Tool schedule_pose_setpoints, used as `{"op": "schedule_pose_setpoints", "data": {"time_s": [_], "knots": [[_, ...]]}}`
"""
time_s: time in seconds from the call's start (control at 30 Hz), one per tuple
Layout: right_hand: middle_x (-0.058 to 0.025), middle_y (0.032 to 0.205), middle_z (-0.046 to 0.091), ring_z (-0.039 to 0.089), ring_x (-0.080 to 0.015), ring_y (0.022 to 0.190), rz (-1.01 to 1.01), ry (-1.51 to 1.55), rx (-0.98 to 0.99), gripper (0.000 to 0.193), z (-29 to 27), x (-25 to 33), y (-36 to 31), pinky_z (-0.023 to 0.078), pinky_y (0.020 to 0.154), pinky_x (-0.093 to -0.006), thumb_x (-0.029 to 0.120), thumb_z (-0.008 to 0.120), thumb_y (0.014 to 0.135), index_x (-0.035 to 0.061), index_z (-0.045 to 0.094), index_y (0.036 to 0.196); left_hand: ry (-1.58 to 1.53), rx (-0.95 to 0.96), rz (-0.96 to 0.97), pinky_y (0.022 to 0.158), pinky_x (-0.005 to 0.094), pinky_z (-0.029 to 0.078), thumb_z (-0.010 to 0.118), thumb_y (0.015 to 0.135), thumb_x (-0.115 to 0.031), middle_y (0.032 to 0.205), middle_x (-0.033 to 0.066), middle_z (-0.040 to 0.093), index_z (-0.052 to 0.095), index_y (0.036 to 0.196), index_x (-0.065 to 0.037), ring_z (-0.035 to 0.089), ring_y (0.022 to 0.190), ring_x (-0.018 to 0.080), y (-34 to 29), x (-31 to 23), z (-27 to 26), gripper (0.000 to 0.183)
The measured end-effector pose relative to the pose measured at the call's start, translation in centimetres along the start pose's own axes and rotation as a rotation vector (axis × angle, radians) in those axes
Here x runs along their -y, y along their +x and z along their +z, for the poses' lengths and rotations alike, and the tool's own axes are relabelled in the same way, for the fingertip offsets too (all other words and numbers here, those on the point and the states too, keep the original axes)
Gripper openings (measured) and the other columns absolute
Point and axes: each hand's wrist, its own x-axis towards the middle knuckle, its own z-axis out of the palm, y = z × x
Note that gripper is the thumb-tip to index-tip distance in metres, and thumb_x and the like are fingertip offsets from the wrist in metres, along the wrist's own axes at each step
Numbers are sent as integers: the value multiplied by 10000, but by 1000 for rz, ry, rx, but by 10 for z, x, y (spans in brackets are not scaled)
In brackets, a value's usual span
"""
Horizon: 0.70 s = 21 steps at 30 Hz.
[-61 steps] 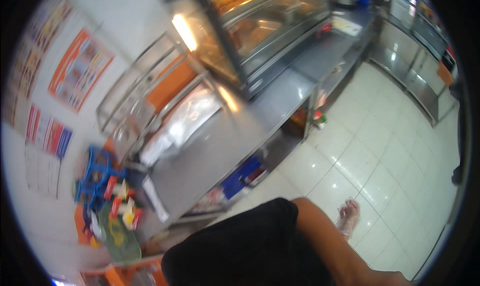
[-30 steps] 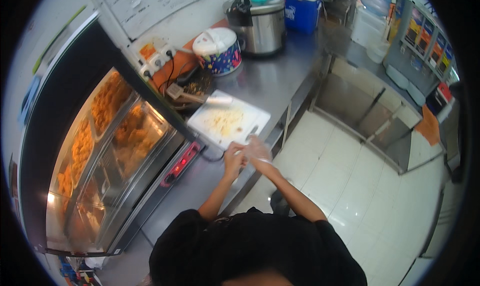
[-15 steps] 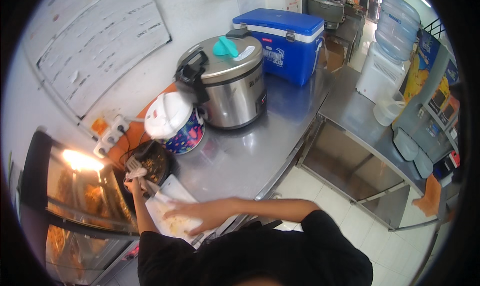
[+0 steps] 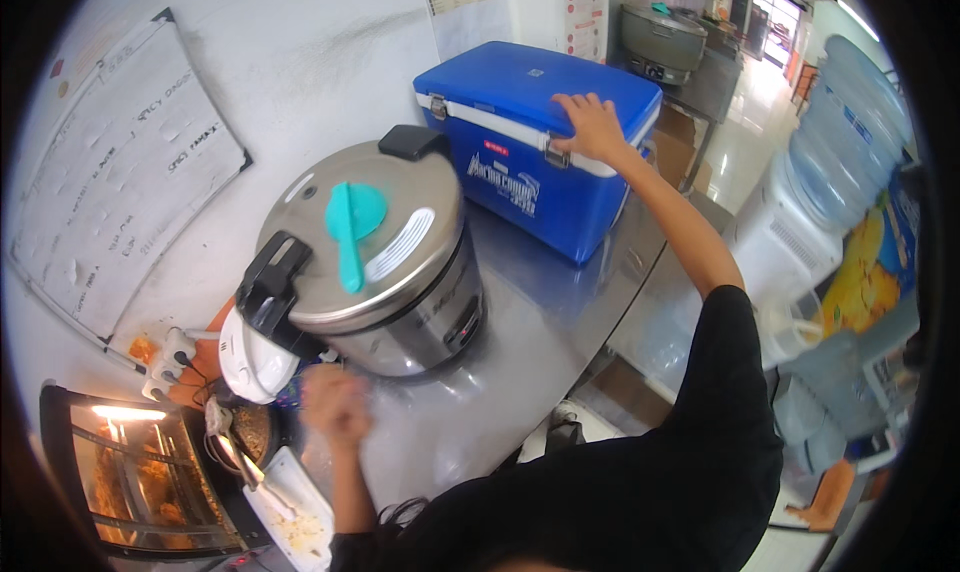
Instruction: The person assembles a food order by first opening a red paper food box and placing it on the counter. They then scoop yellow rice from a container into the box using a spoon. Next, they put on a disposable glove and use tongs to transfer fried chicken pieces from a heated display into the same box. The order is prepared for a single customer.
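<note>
My right hand (image 4: 592,130) reaches to the front edge of a closed blue cooler box (image 4: 520,177) with a white rim. Its fingers lie spread on the lid, and the thumb is beside a metal latch (image 4: 557,152). My left hand (image 4: 337,402) hovers over the steel counter (image 4: 420,442), just in front of the large rice cooker (image 4: 400,322). Motion smears its fingers. Near it, a long metal utensil (image 4: 262,490) lies across a white cutting board (image 4: 306,532) covered in crumbs. A dark pan (image 4: 256,432) with bits of food sits behind the board.
A white-lidded pot (image 4: 255,357) stands partly behind the rice cooker. At the far left is a lit glass food warmer (image 4: 150,472), below a power strip (image 4: 170,362). To the right stand a water dispenser (image 4: 785,227) and a white jug (image 4: 790,332) on a second counter.
My right hand has left the cutting board for the cooler's lid. My left hand has moved away from the pan and utensil toward the rice cooker. The view has swung right.
</note>
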Motion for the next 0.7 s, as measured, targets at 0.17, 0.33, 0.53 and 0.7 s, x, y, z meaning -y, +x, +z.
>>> {"op": "schedule_pose_setpoints", "data": {"time_s": [0.17, 0.33, 0.53, 0.7], "knots": [[-82, 1092, 574, 575, -304, 1035, -369, 95, 217, 837, -9, -7, 35, 417, 851, -463, 252, 834, 593, 174, 387, 1297, -312, 218, -402, 865, 359, 462, 677, 806, -24, 1030, 167, 622, 585, 927, 0, 607, 975, 319, 55, -49, 205, 154], [-82, 1130, 596, 605, -263, 1020, -574, 124, -6, 622, -60, -44, 93, 416, 800, -428, 203, 748, 638, 143, 436, 1172, -176, 74, -216, 1103, 433, 253, 479, 964, -184, 1484, 196, 330, 468, 1353, -56, 314, 1371, 363, 199, 41, 341, 409], [-134, 985, 626, 558, -294, 1021, -463, -322, -387, 392, -139, -120, 158, 380, 913, -466, 70, 629, 748, 64, 525, 1126, -11, 206, 139, 1002, 513, 284, 390, 1004, -399, 1287, 205, 438, 458, 1354, -97, 381, 1194, 362, 398, 119, 471, 467], [-93, 905, 640, 610, -294, 867, -554, 206, -458, 321, -44, -150, 175, 464, 828, -393, 167, 687, 778, 91, 569, 1067, -147, 269, 399, 1076, 473, 309, 253, 1013, -426, 1229, 235, 577, 540, 1263, -15, 484, 1214, 390, 487, 126, 535, 560]]}}
